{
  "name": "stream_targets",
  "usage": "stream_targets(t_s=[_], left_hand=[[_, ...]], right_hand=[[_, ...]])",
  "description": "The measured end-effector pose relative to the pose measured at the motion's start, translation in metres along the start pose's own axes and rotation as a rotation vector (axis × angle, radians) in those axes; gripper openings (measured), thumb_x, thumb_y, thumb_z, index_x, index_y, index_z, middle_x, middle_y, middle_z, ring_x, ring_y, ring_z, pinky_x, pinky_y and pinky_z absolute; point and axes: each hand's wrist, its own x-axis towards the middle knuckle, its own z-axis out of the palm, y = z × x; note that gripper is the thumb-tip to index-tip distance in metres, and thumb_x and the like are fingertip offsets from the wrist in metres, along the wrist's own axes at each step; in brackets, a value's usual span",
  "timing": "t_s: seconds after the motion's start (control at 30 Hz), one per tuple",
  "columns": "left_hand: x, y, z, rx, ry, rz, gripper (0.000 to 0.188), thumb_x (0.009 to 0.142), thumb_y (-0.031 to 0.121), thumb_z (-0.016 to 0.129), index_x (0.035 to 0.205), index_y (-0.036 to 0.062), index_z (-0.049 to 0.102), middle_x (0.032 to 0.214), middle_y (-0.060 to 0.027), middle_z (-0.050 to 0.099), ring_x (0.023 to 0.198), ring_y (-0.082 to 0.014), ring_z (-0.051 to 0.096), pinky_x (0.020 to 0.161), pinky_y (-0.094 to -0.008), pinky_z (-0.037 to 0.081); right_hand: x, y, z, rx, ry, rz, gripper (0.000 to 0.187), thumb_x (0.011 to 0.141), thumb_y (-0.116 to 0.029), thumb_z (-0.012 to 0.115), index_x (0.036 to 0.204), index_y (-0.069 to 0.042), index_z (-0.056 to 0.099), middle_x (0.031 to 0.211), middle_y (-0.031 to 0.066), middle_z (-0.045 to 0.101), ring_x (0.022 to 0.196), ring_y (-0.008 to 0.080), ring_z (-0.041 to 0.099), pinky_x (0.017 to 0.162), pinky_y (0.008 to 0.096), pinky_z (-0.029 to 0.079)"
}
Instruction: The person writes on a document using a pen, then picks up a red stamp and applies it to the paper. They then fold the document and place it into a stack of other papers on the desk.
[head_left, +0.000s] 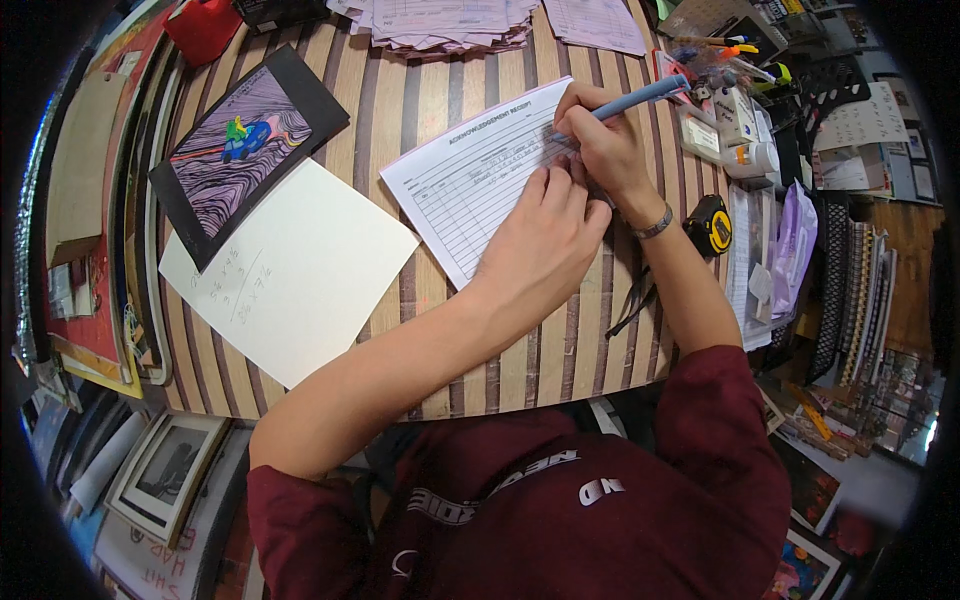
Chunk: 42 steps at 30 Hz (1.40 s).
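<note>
A blue pen (pixel 640 97) is gripped in my right hand (pixel 612 150), its lower end at the upper right part of a receipt form (pixel 445 215). Handwriting covers a few lines of the form, and the pen's tip is hidden by my fingers. Lying flat across the form's right side, my left hand (pixel 550 222) has its fingers stretched out and presses on the paper just below my right hand. Left of the form lies a cream sheet (pixel 330 260) with handwritten figures. A dark-bordered picture of a blue and green figure (pixel 245 145) overlaps that sheet's upper edge.
Pink and white paper slips (pixel 450 25) are piled at the far edge of the striped table (pixel 530 365). Right of my forearm sits a yellow and black tape measure (pixel 708 225). Pens, a white bottle (pixel 752 160) and a purple packet (pixel 795 245) crowd the right side. Frames stand at the left.
</note>
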Motion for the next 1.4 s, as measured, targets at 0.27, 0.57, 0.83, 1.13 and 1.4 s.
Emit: stream_targets(t_s=[0.27,0.57,0.83,1.13,1.4], left_hand=[[0.0,0.0,-0.001,0.043,0.009,0.005,0.018,0.078,0.009,0.057,0.094,0.0003,0.055,0.101,-0.021,0.059,0.101,-0.0333,0.054,0.097,-0.0426,0.043],[0.001,0.0,0.0,0.056,0.013,-0.012,0.024,0.079,0.009,0.057,0.101,-0.0027,0.055,0.121,-0.0294,0.056,0.118,-0.0394,0.051,0.102,-0.0436,0.041],[0.007,-0.001,-0.005,0.01,-0.054,-0.027,0.024,0.084,0.011,0.057,0.102,-0.0049,0.054,0.128,-0.031,0.054,0.125,-0.0406,0.048,0.105,-0.0445,0.039],[0.009,-0.003,-0.001,-0.024,-0.021,-0.026,0.02,0.086,0.011,0.056,0.099,-0.0037,0.053,0.125,-0.0303,0.054,0.124,-0.0406,0.048,0.105,-0.0451,0.039],[0.009,-0.003,-0.002,-0.032,-0.036,-0.021,0.018,0.086,0.01,0.056,0.098,-0.0025,0.051,0.123,-0.0297,0.055,0.124,-0.0409,0.048,0.105,-0.0446,0.039]], right_hand=[[0.002,0.004,0.0,0.0,0.003,-0.065,0.015,0.08,-0.004,0.051,0.066,0.002,0.049,0.06,-0.0002,0.044,0.058,0.0061,0.037,0.051,0.0254,0.031],[0.005,-0.01,-0.015,0.378,0.077,0.168,0.013,0.08,-0.005,0.053,0.068,-0.001,0.058,0.064,-0.0018,0.05,0.057,0.0038,0.035,0.052,0.0218,0.028],[0.002,-0.003,-0.024,0.311,0.094,0.129,0.01,0.08,-0.003,0.053,0.072,-0.001,0.059,0.064,-0.0026,0.05,0.058,0.004,0.038,0.052,0.0211,0.029],[0.003,0.006,-0.024,0.162,-0.017,0.048,0.01,0.078,-0.004,0.051,0.073,0.0,0.057,0.066,-0.0017,0.049,0.058,0.0038,0.036,0.052,0.0212,0.027],[0.001,0.007,-0.023,0.127,-0.022,0.027,0.01,0.078,-0.005,0.05,0.072,0.001,0.056,0.069,0.0001,0.053,0.061,0.005,0.039,0.054,0.0224,0.03]])
